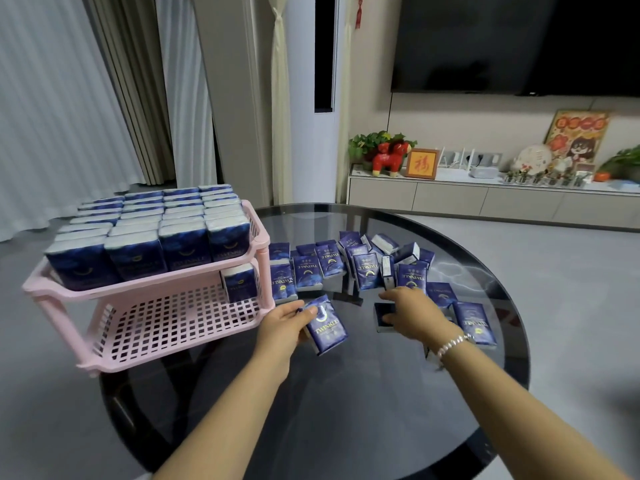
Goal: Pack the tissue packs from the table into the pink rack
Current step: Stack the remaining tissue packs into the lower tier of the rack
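Note:
A two-tier pink rack (104, 344) stands at the left edge of the round glass table (346, 410). Its top shelf is full of upright blue tissue packs (145, 230). One pack (240, 282) stands at the back right of the lower shelf. My left hand (284, 322) grips a blue tissue pack (327, 327) just right of the rack's lower shelf. My right hand (412, 311) pinches another pack (382, 318) lying on the table. Several loose packs (367, 268) lie scattered beyond both hands.
A white TV cabinet (485, 199) with ornaments runs along the far wall under a dark screen (519, 43). Curtains (69, 98) hang behind the rack. Grey floor surrounds the table.

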`<state>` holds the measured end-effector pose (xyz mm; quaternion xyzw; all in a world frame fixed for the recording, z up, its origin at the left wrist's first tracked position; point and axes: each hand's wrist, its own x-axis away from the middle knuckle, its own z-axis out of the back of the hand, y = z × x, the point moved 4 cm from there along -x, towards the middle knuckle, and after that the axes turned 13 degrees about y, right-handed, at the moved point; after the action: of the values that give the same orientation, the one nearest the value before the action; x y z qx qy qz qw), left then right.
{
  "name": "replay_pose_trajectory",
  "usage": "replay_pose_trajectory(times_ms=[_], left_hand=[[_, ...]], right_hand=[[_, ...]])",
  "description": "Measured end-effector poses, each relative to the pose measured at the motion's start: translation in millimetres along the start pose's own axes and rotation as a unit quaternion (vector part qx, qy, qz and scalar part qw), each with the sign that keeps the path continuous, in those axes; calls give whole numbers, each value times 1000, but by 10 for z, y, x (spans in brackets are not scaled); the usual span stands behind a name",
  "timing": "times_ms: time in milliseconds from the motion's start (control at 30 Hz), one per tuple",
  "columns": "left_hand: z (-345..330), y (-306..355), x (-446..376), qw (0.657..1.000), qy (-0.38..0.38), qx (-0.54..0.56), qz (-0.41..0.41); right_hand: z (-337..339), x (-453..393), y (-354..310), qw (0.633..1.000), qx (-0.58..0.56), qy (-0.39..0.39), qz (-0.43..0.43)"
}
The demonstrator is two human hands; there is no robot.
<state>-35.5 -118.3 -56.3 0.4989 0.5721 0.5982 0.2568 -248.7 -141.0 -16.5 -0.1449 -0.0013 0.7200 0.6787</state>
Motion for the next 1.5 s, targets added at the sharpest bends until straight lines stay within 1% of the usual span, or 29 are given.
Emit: replay_pose_trajectory(times_ms=[67,200,333,433,500,567,600,700,800,867,967,1067,1100,1133,1233,1300,1400,1500], left_hand=[[16,11,-3,1000,-1,-1,-5],[28,23,7,1000,0,-3,-10],[53,40,0,1000,1,2,-5],[79,54,2,1000,1,0,0],[93,72,19,1000,1,11,9],[99,100,48,1000,-2,20,12],[99,114,59,1000,-4,22,10],[87,144,99,999,-14,37,9],[72,142,123,998,-23,48,18],[66,133,129,998,-29,54,23],[55,119,144,998,-39,53,23],[38,109,147,996,-49,67,28],[29,111,147,995,-53,74,28],[21,111,143,995,-56,82,27],[-14,113,143,992,-71,103,25],[-49,116,160,991,-87,102,15],[-100,88,168,993,-89,77,-10],[-123,31,112,996,-73,14,-43]], right_hand=[[17,-42,-29,997,29,-56,38],[98,-80,-156,987,57,-114,96],[92,-100,-218,981,79,-148,98],[109,-102,-243,986,19,-146,79],[161,-94,-239,990,-25,-127,56],[224,-87,-204,991,-96,-91,11],[245,-71,-185,985,-152,-74,-24],[233,-8,-137,937,-325,-40,-122],[165,89,-166,877,-446,-5,-177],[108,151,-190,839,-499,31,-214],[-7,256,-280,793,-559,53,-234],[-79,353,-434,721,-645,48,-248],[-101,375,-474,703,-664,45,-252],[-121,394,-505,701,-664,48,-254],[-220,441,-532,752,-605,80,-247],[-283,472,-552,772,-583,89,-236],[-328,495,-550,795,-561,92,-212],[-287,490,-502,830,-519,98,-177]])
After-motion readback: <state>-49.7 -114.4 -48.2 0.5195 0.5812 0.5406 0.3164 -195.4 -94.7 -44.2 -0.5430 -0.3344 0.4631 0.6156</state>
